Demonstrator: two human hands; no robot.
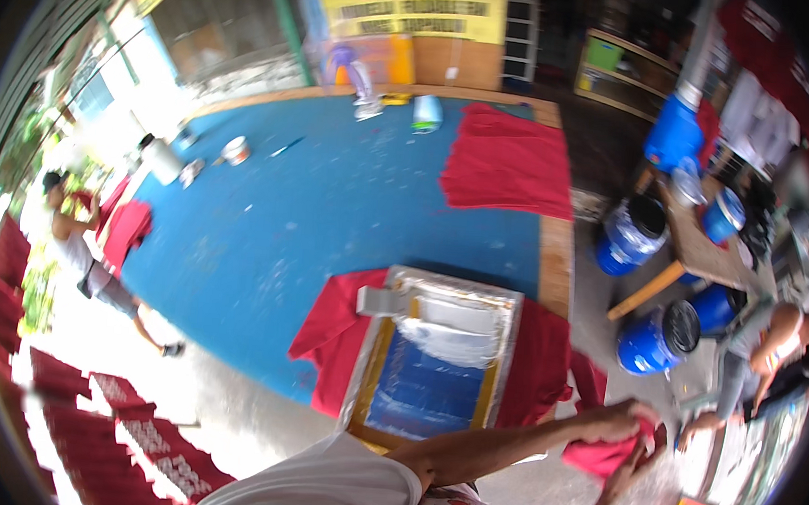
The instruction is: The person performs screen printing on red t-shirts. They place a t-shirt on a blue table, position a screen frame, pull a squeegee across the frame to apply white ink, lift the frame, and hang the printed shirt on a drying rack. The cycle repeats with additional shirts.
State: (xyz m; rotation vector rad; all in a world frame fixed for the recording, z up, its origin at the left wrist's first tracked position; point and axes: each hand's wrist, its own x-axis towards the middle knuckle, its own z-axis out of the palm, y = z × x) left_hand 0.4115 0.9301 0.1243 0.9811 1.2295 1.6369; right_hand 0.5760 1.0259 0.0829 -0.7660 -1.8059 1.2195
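To the right of the table, both my hands are on a red cloth [592, 456] that hangs bunched between them. My left hand [626, 418] reaches across with its fingers curled on the upper part. My right hand [638, 463] grips it just below, thumb and fingers closed. The details of both hands are blurred. Nearby on the table lies a screen-printing frame [512, 330] over a red fabric piece [334, 318]. White ink [454, 345] covers the upper part of its blue mesh [427, 395], and a squeegee [380, 301] rests at its upper left.
A blue-topped table [333, 201] carries another red fabric piece [509, 161], a small tub [235, 151] and bottles. Blue drums [646, 349] and a wooden bench [705, 241] stand right. One person [77, 244] is at left, another [773, 344] at right. Printed red pieces [157, 442] hang lower left.
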